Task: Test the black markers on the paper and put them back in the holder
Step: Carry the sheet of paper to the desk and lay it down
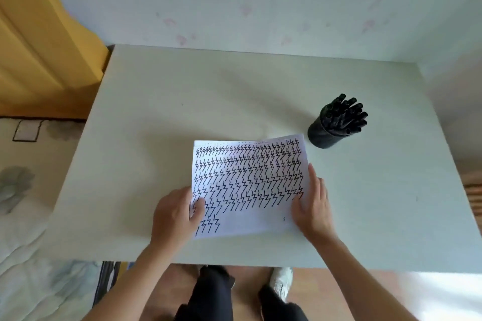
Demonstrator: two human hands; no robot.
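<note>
A white sheet of paper (pixel 247 190) lies near the table's front edge, covered in rows of black zigzag marks, with its lower part still blank. My left hand (pixel 174 214) grips its lower left edge, thumb on top of the sheet. My right hand (pixel 313 206) holds the right edge, fingers along the side. The paper's far right corner curls up a little. A black cylindrical holder (pixel 322 135) stands beyond the paper's right corner, packed with several capped black markers (pixel 347 114) that lean to the right. No marker is in either hand.
The pale grey table (pixel 182 101) stands against a light wall. A yellow curtain (pixel 39 41) hangs at the left, with a patterned bed cover (pixel 23 216) below it. My legs and a white shoe (pixel 280 281) show under the table's front edge.
</note>
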